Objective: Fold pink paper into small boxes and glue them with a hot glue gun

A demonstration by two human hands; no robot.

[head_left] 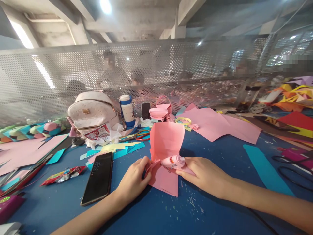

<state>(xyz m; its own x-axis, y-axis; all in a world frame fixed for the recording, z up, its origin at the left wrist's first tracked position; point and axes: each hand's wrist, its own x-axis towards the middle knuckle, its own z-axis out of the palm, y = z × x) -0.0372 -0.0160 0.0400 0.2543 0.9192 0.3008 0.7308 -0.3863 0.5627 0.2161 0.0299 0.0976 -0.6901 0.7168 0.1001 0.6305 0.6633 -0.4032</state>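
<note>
Left fingers [146, 161]: pinching folded pink paper [167, 138]. Right fingers [186, 176]: grasping pink bottle [170, 162] over paper. Black phone [98, 179]: on blue worktop [139, 215].

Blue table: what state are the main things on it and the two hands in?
Left hand: pinching pink paper
Pink paper: folded, one panel upright
Right hand: gripping pink tool
Pink tool: held
Phone: face up, faint digits showing
Bottle: upright, capped
Backpack: upright
Snack packet: lying; opened or not, unclear
Blue strip: flat
</note>
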